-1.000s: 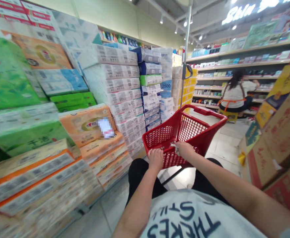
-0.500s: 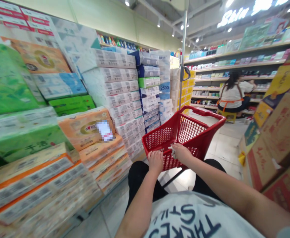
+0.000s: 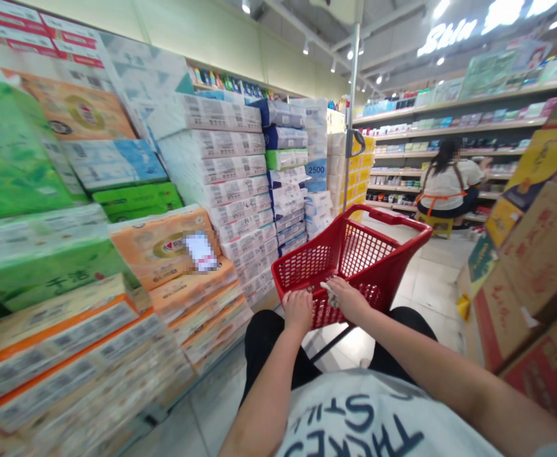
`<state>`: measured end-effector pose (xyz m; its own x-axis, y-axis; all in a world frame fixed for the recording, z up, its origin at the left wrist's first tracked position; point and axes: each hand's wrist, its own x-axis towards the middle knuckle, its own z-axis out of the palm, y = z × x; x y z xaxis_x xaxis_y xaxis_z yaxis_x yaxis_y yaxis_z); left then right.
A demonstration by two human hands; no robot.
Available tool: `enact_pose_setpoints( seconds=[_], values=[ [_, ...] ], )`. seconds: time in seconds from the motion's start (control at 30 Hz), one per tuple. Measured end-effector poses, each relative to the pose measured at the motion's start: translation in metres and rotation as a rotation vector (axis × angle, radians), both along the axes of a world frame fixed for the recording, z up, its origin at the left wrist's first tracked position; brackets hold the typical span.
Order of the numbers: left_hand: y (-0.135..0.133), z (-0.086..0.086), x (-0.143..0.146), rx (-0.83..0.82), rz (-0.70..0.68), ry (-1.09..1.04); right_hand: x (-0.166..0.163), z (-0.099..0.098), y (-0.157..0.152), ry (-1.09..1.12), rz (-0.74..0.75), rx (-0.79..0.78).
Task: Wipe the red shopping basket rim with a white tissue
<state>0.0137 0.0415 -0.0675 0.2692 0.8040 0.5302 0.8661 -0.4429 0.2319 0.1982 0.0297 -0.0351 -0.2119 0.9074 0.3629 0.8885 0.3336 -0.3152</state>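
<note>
A red plastic shopping cart (image 3: 378,254) stands in front of me in a store aisle, its basket showing nothing inside. My left hand (image 3: 298,307) is wrapped over the near rim of the cart. Beside it, my right hand (image 3: 348,296) grips the same rim and pinches a small white crumpled thing (image 3: 328,289) against it. Both arms reach forward over my white printed shirt and black trousers.
Stacked packs of tissue paper (image 3: 212,171) fill the left side down to the floor. Cardboard boxes (image 3: 535,254) pile up on the right. A metal pole (image 3: 352,108) rises beyond the cart. A person in a white top (image 3: 447,181) sits at the far shelves.
The cart and both hands have stayed together while the view crept slightly forward along the aisle. The grip on the rim is unchanged.
</note>
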Motion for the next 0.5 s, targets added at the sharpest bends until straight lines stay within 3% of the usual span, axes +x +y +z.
enact_pose_setpoints(
  seconds=[0.17,0.37,0.5],
  values=[
    [0.0,0.0005,0.0,0.008,-0.015,0.004,0.0004,0.0057,0.0047,-0.026,-0.015,-0.093],
    [-0.0007,0.0014,0.0001,0.01,-0.019,0.002,0.003,0.001,0.001,-0.058,0.028,-0.024],
    [-0.002,0.0037,0.0,-0.004,-0.023,0.014,0.0037,0.0083,0.0008,-0.098,0.02,-0.12]
  ],
)
